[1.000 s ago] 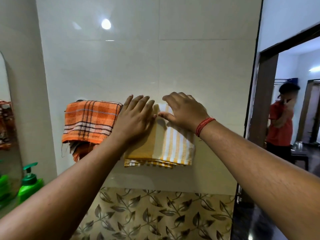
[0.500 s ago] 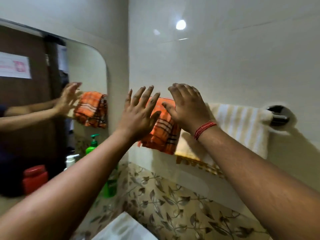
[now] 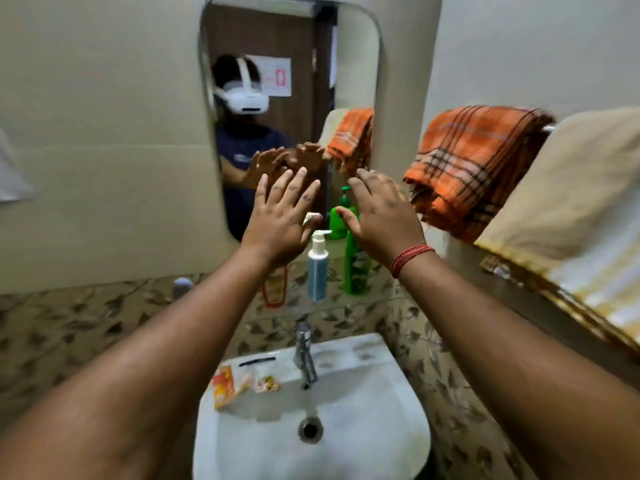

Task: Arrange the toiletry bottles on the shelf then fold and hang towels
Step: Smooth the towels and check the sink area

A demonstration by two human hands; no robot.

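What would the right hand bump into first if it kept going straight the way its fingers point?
Probably the green pump bottle just beyond the right hand, then the mirror behind it; depth is hard to judge.

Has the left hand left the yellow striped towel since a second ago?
Yes. The left hand no longer rests on the yellow striped towel; it is held open in front of the mirror, left of the orange plaid towel.

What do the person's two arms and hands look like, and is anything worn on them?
Both forearms are bare, with no sleeves in view. The right hand has a band of red thread wound several times around the wrist. The left hand wears nothing; no rings or gloves are visible.
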